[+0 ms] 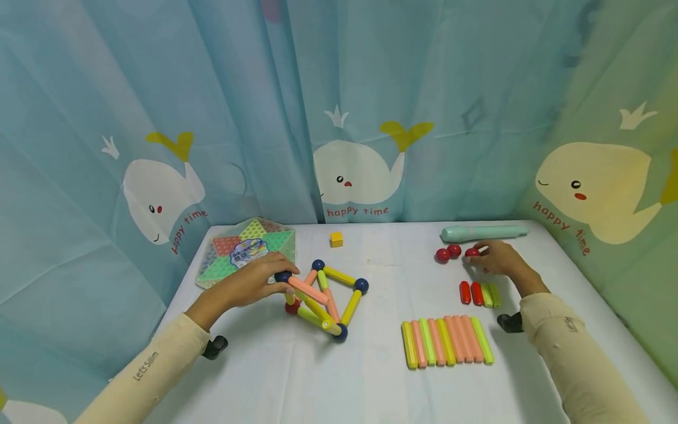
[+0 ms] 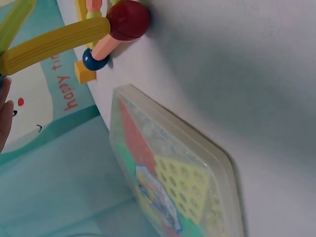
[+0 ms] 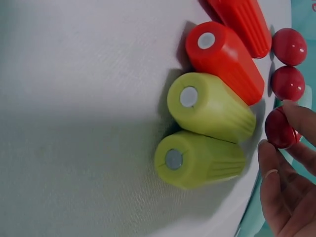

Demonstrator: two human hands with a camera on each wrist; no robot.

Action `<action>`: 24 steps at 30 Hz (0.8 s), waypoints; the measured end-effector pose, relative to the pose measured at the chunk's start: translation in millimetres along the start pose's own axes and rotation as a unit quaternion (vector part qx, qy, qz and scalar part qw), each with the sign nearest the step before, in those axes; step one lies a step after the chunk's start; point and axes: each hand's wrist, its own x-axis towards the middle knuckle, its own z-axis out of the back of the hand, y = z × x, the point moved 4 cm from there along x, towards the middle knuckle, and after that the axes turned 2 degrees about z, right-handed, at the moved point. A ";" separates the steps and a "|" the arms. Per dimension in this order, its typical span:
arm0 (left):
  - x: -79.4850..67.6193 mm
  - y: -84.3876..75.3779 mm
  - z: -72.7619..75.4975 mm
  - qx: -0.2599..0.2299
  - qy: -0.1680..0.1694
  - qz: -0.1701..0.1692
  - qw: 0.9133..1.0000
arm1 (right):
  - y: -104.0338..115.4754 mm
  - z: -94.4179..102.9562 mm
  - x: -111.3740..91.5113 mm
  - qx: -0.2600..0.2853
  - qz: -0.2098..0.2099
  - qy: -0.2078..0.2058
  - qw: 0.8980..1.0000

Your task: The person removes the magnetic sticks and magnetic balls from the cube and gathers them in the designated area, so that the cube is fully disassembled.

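My left hand [image 1: 259, 280] holds a dark blue ball [image 1: 283, 276] at the upper left corner of a frame built from magnetic sticks and balls. Pink, yellow and green sticks join its blue balls, and a red ball [image 2: 129, 19] forms the low corner nearest that hand. One yellow-green stick [image 1: 331, 325] points toward me from the front. At the right, my right hand [image 1: 498, 259] pinches a loose red ball [image 3: 280, 128] between thumb and fingers. Two more red balls [image 1: 448, 253] sit just left of it. Below them lie short red and green sticks [image 3: 212, 106], side by side.
A row of longer yellow, pink and green sticks [image 1: 447, 341] lies at front right. Behind the left hand is a clear-lidded game board box [image 2: 173, 163]. A yellow cube [image 1: 336, 239] and a mint-green tube-shaped object [image 1: 482, 233] lie at the back, before a whale-print curtain [image 1: 360, 176].
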 end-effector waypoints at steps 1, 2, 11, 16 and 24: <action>-0.1 -0.4 0.0 -0.001 -0.001 0.001 1.000 | -1.0 0.1 1.3 -0.003 -0.006 0.001 1.000; -0.1 -0.8 -0.1 -0.002 0.000 0.002 1.000 | -1.7 -0.1 2.6 -0.006 -0.011 0.000 1.000; -0.2 -0.6 -3.4 -0.012 0.002 0.011 1.000 | -4.0 -1.6 8.3 -0.005 -0.053 -0.014 0.998; -0.3 -0.4 -4.1 -0.013 0.004 0.015 1.000 | -1.5 -1.2 8.2 -0.008 -0.059 -0.017 0.998; -2.5 -1.5 -3.2 -0.013 0.005 0.014 1.000 | -0.1 -1.9 5.2 0.004 -0.049 -0.009 0.999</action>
